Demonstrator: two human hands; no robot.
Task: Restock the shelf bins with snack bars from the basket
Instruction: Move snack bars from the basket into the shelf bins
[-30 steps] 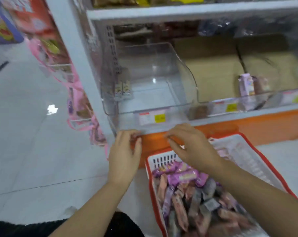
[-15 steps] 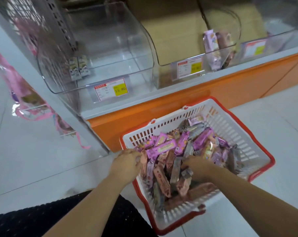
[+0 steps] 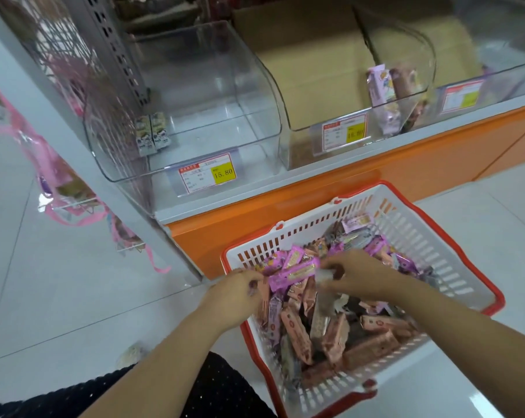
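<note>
Both hands' fingers grasp snack bars over the basket (image 3: 454,260): left hand (image 3: 240,292), right hand (image 3: 361,277) (a purple bar (image 3: 294,273) between them).

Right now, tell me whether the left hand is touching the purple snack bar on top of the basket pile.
Touching. The head view shows the left hand with its fingers closed on the left end of the purple snack bar, with no gap visible between them.

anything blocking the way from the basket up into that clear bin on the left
Nothing visible does. Both hands, left hand and right hand, are in the basket among the snack bars. The left bin is open at the front and nearly empty.
</note>
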